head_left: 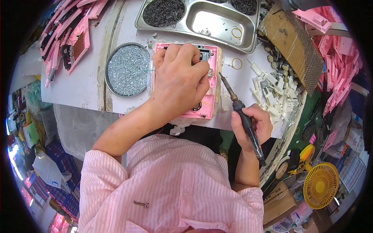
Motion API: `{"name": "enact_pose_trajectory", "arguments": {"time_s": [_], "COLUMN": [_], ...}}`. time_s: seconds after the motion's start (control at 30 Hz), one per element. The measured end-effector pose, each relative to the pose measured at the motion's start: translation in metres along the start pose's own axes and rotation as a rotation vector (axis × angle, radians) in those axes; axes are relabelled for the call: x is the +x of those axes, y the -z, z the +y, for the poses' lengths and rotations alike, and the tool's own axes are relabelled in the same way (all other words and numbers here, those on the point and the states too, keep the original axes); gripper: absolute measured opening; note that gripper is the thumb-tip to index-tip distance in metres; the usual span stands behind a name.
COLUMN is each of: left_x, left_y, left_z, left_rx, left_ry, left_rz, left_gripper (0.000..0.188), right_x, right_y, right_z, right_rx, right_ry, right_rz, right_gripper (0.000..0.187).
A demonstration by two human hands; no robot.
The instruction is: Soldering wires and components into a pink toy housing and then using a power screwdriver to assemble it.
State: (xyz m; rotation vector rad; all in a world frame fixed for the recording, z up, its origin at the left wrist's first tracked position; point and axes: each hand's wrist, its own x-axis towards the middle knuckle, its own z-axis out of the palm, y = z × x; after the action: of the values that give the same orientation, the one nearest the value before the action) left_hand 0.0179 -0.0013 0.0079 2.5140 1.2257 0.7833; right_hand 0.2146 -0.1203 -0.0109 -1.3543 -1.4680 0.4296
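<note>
A pink plastic housing (211,93) with small parts inside lies open in front of me. My left hand (180,73) reaches over it, fingers curled down into the housing; whatever they pinch is hidden beneath the hand. A thin green wire (150,70) sticks out to the left of that hand. To the right of the housing, my right hand (254,126) is wrapped round the black handle of a soldering iron (248,128). Its narrow tip points up and to the left, beside the housing's right edge and apart from it.
Left of the housing stands a round dish of small silvery screws (128,70). A metal compartment tray (194,33) with dark small parts sits behind. White plastic pieces (274,89) and a cardboard sheet (293,42) lie at right. Pink panels (79,42) are piled far left.
</note>
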Motion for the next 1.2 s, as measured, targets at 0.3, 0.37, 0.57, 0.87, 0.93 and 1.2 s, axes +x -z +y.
{"name": "enact_pose_trajectory", "arguments": {"time_s": [0.3,0.37,0.57,0.87,0.93,1.2], "left_x": [0.001,0.001,0.002,0.003,0.003,0.003], "left_y": [-0.001,-0.001,0.000,-0.001,-0.002,0.000], "left_z": [0.001,0.001,0.002,0.003,0.003,0.004], "left_rx": [0.016,0.018,0.016,0.011,0.018,0.025], "left_ry": [0.009,0.013,0.016,0.032,0.029,0.033], "left_rz": [-0.014,-0.025,-0.024,-0.022,-0.016,-0.029], "left_gripper": [0.009,0.009,0.010,0.011,0.011,0.011], "right_x": [0.007,0.007,0.009,0.007,0.003,0.002], "right_y": [-0.008,-0.007,-0.010,-0.014,-0.010,-0.002], "right_z": [0.000,-0.002,-0.004,0.004,0.003,0.004], "right_rx": [-0.008,-0.005,-0.011,-0.015,0.004,0.020], "right_ry": [0.013,-0.005,0.010,0.081,0.051,0.080], "right_rz": [-0.014,-0.048,-0.071,-0.031,-0.021,-0.003], "right_gripper": [0.030,0.030,0.030,0.034,0.034,0.033]}}
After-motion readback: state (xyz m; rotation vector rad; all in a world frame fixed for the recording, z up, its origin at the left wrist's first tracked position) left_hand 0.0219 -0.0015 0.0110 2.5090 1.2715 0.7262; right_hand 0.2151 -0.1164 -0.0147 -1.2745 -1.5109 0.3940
